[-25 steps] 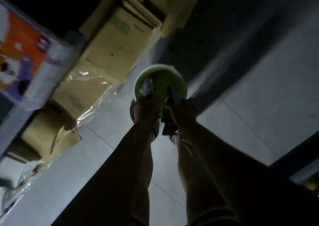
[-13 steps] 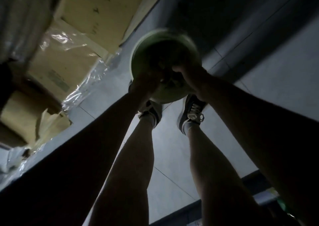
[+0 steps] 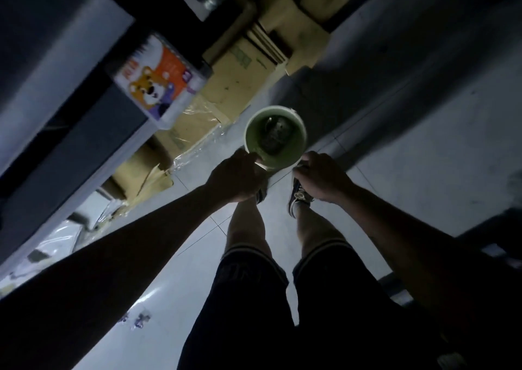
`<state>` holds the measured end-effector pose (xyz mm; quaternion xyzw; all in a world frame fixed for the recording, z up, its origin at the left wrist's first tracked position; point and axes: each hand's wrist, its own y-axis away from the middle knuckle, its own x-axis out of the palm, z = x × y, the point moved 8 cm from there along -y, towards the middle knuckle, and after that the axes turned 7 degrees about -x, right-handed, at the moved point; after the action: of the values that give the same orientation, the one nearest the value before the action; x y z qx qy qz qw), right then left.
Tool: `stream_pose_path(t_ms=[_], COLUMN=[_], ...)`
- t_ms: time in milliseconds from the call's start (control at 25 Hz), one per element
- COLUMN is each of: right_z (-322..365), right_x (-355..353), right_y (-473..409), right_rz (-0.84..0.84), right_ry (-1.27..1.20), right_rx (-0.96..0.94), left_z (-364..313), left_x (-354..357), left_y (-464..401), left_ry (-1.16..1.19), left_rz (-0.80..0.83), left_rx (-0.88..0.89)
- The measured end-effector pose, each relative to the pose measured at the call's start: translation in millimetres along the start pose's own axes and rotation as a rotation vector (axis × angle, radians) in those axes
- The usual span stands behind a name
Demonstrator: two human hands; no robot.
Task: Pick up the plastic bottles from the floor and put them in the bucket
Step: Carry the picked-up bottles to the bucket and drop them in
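Both hands curl round the green bucket [image 3: 275, 136]'s near rim, left hand [image 3: 237, 176] and right hand [image 3: 320, 176], probably to steady it. Plastic bottles [image 3: 274, 136] sit inside, by the cardboard boxes [image 3: 234, 84].

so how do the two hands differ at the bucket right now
The left hand sits at the near-left rim of the bucket, its back to the camera and dark in shadow; the right hand is at the near-right rim, better lit, its curled knuckles showing. The left hand's fingertips seem to touch the rim; the right hand's contact is too dim to tell. Both are level with each other, and neither visibly holds a bottle.
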<state>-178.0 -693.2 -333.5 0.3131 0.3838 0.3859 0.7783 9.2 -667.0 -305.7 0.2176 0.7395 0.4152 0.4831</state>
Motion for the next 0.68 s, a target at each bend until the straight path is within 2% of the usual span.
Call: stream_pose_path(t_ms=[160,320,520,680], right_z=[57,98,126,137], right_x=[-27,-18,35,91], right_y=[80,130,179,216], right_rz=[0.017,0.008,0.126,0.253], right_ry=[0.253,0.422,0.586,0.848], right_rx=[-0.169,-0.338,-0.451,-0.624], left_z=[8,38,74,100], left_x=[-32,-27,29,113], left_y=[93,176,283,361], left_ry=[0.09,0.217,0.382,0.647], left_rz=[-0.089,-0.227,-0.452,-0.499], left_rx=[-0.076,-0.164,-0.32,-0.551])
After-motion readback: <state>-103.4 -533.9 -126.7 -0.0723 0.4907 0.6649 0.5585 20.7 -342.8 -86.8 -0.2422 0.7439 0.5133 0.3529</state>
